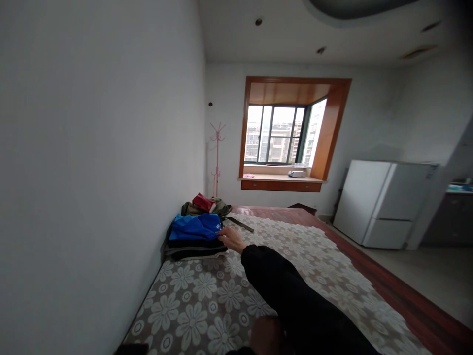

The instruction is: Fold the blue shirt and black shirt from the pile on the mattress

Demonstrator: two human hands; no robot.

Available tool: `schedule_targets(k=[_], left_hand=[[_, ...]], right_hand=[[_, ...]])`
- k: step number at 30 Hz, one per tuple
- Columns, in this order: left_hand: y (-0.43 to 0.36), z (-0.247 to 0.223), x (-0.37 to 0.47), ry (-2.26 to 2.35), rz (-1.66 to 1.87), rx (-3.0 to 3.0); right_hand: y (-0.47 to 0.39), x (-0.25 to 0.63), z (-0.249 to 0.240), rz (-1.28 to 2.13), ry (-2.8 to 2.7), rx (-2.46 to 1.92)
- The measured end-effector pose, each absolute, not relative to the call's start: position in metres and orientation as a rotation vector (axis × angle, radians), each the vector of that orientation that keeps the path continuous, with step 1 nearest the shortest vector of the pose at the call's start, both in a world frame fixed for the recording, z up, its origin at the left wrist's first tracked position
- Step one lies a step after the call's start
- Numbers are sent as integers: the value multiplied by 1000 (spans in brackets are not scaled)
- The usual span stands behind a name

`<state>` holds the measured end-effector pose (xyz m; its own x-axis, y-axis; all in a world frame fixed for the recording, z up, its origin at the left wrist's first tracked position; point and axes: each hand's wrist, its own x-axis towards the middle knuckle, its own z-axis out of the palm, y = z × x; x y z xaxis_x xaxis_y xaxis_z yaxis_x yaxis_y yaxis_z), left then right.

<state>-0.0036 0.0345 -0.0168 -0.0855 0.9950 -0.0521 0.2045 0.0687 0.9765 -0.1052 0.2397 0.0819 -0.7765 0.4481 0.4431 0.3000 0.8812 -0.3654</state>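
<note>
My right hand (pixel 232 238) reaches forward in a black sleeve, its fingers closed on the right edge of a folded blue garment (pixel 194 228) with a small white logo. The blue garment lies on top of a stack of folded dark clothes (pixel 199 252), black and grey with a pale layer low down, against the wall. At the bottom edge, my left hand (pixel 265 335) is dark and blurred under the right forearm; its fingers cannot be made out. Just behind the stack sits an olive bag (pixel 221 207) with a strap, and a red item (pixel 203 202) rests on it.
The stack lies on a flower-patterned mat (pixel 192 320) over a reddish wooden bed platform (pixel 369 271). A white wall (pixel 111 172) runs close along the left. Farther off stand a pink coat rack (pixel 217 153), a bay window (pixel 277 133) and a white fridge (pixel 384 202).
</note>
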Motion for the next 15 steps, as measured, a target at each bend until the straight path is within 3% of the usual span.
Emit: schedule_targets(k=[5,9,15], left_hand=[[41,1,-26,1019,1622,440],[44,14,-60,878,1696,170],[32,12,-73,824,1709,-5]], right_hand=[[216,-37,102,304,-2557,-387],[180,78,90,288,-2613,-250],[133,191,59,592,-2734,-394]])
